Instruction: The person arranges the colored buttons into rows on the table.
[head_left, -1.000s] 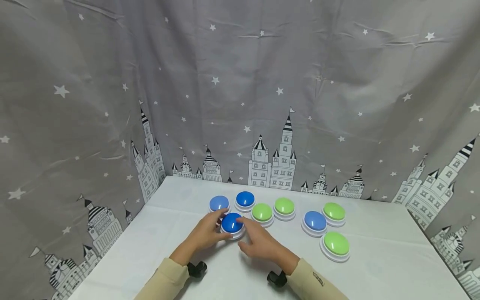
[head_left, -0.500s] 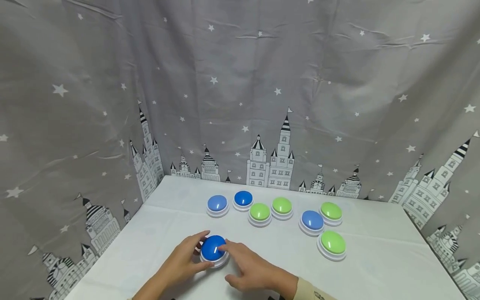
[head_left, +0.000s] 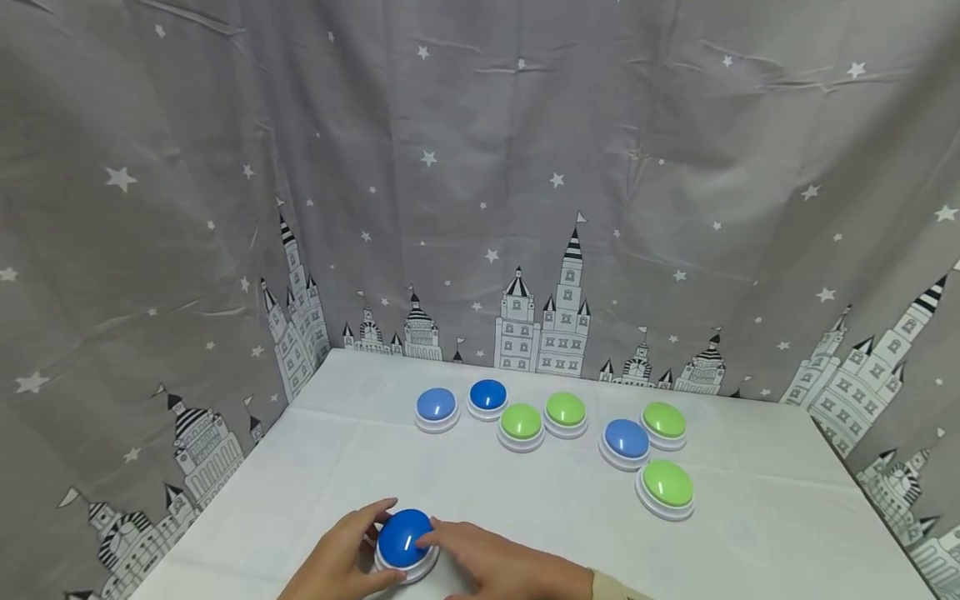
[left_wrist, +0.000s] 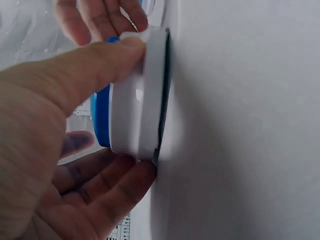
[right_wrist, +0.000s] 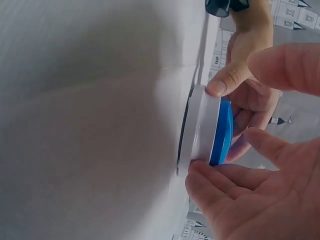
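Observation:
A round push button (head_left: 403, 537) with a dark blue dome and white base is at the near side of the white table. My left hand (head_left: 339, 554) grips its base from the left; in the left wrist view, the thumb presses one side of the base (left_wrist: 131, 115) and curled fingers hold the opposite side. From the right, my right hand (head_left: 506, 562) touches the button. The right wrist view shows those fingertips (right_wrist: 200, 175) against the base, the thumb (right_wrist: 280, 67) apart from it. The button's dark underside shows at a slight angle to the table.
Farther back on the table (head_left: 330, 442) stand a light blue button (head_left: 437, 405), a dark blue one (head_left: 488, 395) and two green ones (head_left: 522, 422), (head_left: 566, 409). Right of them, a light blue button (head_left: 626, 438) sits beside two green buttons (head_left: 664, 420), (head_left: 668, 483). A grey curtain (head_left: 465, 167) hangs behind.
Both hands have brought the dark blue button from beside the back group toward me and leftward. The left hand keeps its grip and the right fingers stay on it. The other buttons stay put.

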